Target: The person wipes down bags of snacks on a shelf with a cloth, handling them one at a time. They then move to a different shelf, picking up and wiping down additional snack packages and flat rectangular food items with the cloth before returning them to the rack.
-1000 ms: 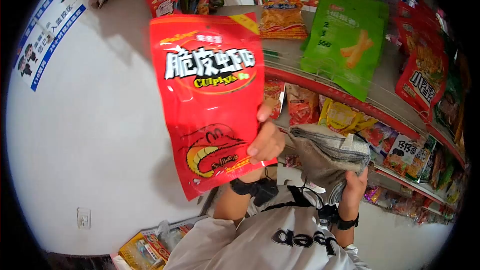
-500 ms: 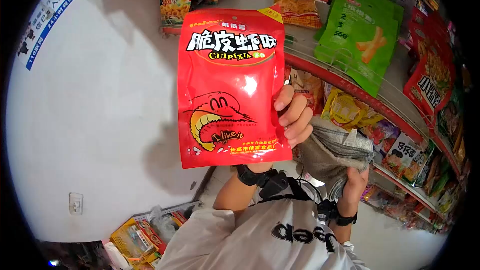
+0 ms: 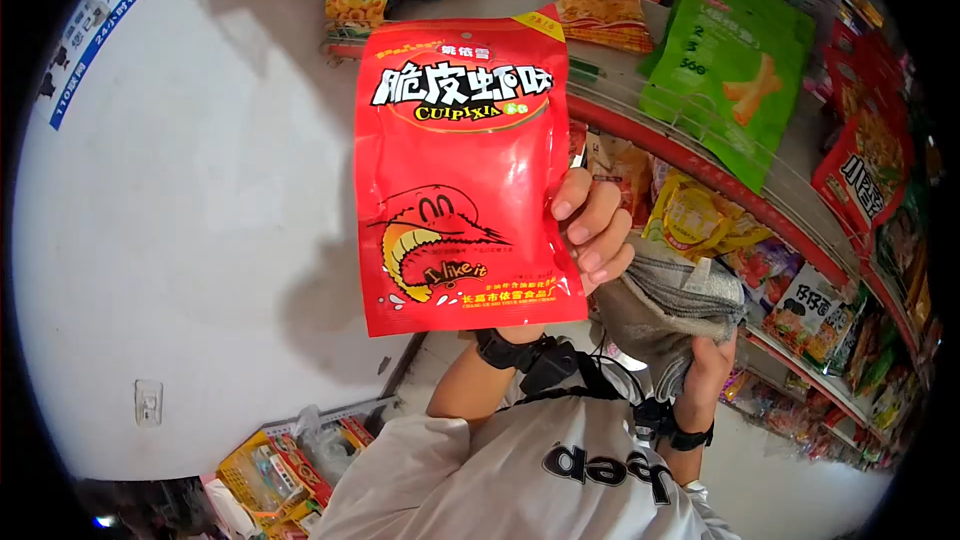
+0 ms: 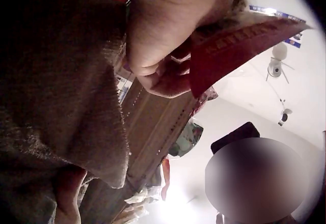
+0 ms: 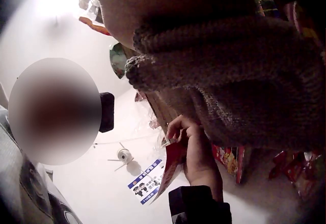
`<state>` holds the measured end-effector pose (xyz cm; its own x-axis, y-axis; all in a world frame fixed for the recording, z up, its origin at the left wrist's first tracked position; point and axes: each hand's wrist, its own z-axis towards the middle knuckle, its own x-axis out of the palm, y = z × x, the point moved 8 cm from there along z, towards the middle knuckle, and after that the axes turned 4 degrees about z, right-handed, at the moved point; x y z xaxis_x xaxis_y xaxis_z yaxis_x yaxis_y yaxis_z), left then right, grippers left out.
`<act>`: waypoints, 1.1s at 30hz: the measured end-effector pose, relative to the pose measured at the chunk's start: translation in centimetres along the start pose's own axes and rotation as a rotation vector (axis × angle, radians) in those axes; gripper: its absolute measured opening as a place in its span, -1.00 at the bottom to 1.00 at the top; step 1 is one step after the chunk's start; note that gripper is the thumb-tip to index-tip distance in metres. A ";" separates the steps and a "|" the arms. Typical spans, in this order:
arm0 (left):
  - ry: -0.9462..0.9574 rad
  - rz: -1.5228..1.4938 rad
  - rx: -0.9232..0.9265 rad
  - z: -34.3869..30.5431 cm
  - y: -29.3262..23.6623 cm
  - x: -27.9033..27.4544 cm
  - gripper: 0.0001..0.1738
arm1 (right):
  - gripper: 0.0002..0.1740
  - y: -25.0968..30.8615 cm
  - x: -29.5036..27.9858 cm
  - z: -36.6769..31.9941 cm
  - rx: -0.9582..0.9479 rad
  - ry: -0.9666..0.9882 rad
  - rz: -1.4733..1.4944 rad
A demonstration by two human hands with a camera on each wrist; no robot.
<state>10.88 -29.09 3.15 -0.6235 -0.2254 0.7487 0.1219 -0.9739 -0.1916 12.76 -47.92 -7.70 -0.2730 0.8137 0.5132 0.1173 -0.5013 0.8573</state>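
My left hand (image 3: 595, 227) grips the lower right edge of a red snack bag (image 3: 460, 165), its fingers curled over the front. The bag is upright, with Chinese lettering and a cartoon shrimp facing the head camera. In the left wrist view the same bag (image 4: 234, 48) shows edge-on beside my thumb. My right hand (image 3: 708, 368) holds a folded grey cloth (image 3: 670, 310) from below, to the right of the bag. Close up in the right wrist view, the knitted cloth (image 5: 229, 81) covers most of that hand.
Shelves with red edging (image 3: 720, 168) carry green snack bags (image 3: 725, 80), a yellow packet (image 3: 690, 215) and many others on the right. A white wall (image 3: 200, 220) with an outlet (image 3: 148, 403) stands left. A yellow basket (image 3: 262, 475) of packaged goods sits low at the lower left.
The red bag has moved right and turned upright to face the head camera, then stayed nearly still over the last half second. The grey cloth stays in my right hand.
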 end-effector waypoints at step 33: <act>-0.530 0.822 0.187 -0.3 -9.2 -0.8 -0.73 | -0.69 2.3 5.1 -3.2 -0.077 -0.085 -0.109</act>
<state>10.01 -19.92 4.13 0.1289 -0.7709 0.6238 0.5096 -0.4881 -0.7085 8.59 -45.85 -3.24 -0.1982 0.8846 0.4221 0.0171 -0.4274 0.9039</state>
